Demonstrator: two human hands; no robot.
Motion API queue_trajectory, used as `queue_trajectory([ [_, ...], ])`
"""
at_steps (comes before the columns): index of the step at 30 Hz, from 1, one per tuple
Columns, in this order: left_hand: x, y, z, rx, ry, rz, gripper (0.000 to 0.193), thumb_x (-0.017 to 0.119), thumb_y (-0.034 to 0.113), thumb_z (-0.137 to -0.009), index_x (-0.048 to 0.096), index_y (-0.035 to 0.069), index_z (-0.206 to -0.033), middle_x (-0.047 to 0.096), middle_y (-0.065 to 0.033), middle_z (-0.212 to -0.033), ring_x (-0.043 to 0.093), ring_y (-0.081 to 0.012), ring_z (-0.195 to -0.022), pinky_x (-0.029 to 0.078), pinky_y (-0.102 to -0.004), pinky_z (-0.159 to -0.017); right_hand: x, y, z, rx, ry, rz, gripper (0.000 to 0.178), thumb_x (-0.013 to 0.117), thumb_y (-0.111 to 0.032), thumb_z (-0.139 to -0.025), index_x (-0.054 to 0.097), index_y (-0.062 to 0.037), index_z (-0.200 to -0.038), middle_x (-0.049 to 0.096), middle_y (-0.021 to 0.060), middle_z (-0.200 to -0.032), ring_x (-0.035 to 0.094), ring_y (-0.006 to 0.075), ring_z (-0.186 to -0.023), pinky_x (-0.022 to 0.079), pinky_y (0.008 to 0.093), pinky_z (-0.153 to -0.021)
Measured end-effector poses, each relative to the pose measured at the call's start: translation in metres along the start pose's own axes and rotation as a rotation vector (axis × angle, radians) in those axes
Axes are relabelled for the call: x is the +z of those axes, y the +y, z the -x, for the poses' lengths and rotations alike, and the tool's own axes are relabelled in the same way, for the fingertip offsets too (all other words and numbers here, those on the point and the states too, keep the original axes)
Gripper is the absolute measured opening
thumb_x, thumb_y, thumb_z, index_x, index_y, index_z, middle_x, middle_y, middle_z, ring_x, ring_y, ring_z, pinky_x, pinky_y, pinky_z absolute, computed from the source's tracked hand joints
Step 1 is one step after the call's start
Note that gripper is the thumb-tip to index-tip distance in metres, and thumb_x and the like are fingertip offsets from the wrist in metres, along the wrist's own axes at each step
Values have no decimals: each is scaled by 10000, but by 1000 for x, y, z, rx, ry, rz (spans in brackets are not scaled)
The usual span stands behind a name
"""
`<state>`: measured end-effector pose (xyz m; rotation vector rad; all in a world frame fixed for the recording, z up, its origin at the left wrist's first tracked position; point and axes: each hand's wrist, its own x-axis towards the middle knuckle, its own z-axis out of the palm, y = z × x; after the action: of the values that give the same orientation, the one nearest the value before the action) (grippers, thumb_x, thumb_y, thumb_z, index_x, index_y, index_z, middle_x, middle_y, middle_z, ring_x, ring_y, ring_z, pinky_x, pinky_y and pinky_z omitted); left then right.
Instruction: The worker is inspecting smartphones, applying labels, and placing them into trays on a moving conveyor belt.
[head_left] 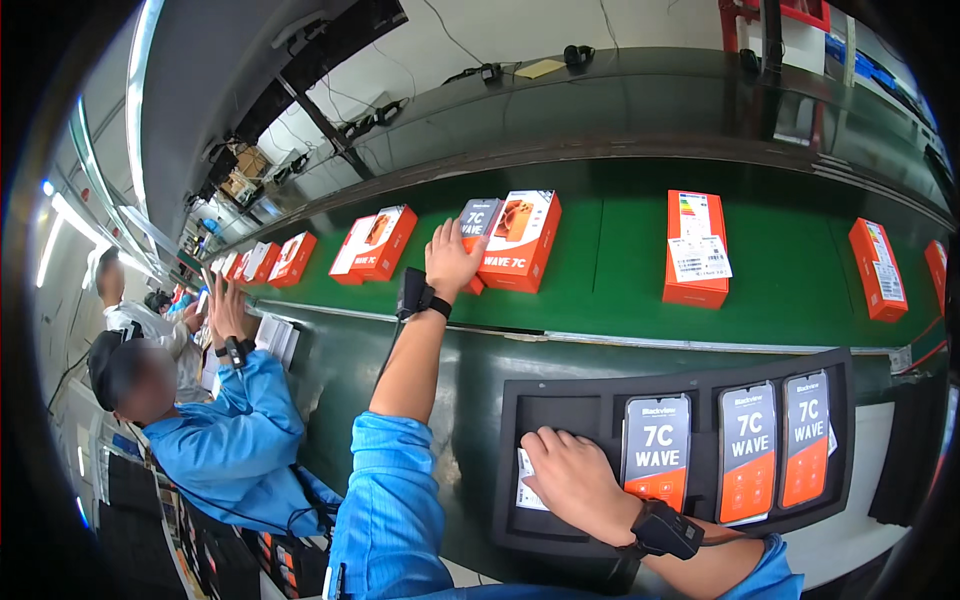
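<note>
My left hand (pixel 452 258) reaches over the green belt, its fingers closed on a smartphone (pixel 480 216) with a grey and orange front film. That phone lies against an orange and white phone box (pixel 520 240); part of another orange piece shows below my fingers. My right hand (pixel 580 482) is curled over the left slot of a black foam tray (pixel 680 548). A white labelled piece (pixel 530 482) shows beside its thumb; the fingertips are partly hidden. Three phones with the same film, the nearest a phone (pixel 656 450), rest in the tray's other slots.
Along the belt (pixel 620 240) stand more orange boxes, including a labelled box (pixel 698 250) and a box pair (pixel 375 243) at left. A co-worker in a blue sleeve (pixel 230 440) sits close on my left. A dark shelf (pixel 600 110) runs behind the belt.
</note>
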<state>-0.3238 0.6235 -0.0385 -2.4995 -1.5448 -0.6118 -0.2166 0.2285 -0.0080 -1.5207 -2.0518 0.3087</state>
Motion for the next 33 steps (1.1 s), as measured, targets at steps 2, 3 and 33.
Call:
queue_trajectory([
  [2,-15,35,-2,171,84,-53,696,513,548,-893,379,150,-1449,362,-140,-1498,308,-312,-1399,264,-477,-1125,1,4,4,16,29,7,221,657,-130,-781,507,-55,-926,543,72,-849,598,220,-793,491,332,-697],
  [3,-15,42,-8,254,45,-38,680,516,504,-904,318,213,-1486,290,-125,-1541,263,-330,-1420,251,-501,-1127,3,6,8,7,30,-7,216,653,-123,-778,509,-53,-923,545,74,-852,599,221,-799,491,334,-699],
  [33,-36,47,-22,314,-105,132,688,676,353,-710,539,134,-1348,475,-145,-1404,458,-348,-1268,373,-449,-1071,22,14,8,-6,125,-162,153,645,-78,-762,568,-35,-887,616,115,-846,662,275,-806,541,378,-677],
])
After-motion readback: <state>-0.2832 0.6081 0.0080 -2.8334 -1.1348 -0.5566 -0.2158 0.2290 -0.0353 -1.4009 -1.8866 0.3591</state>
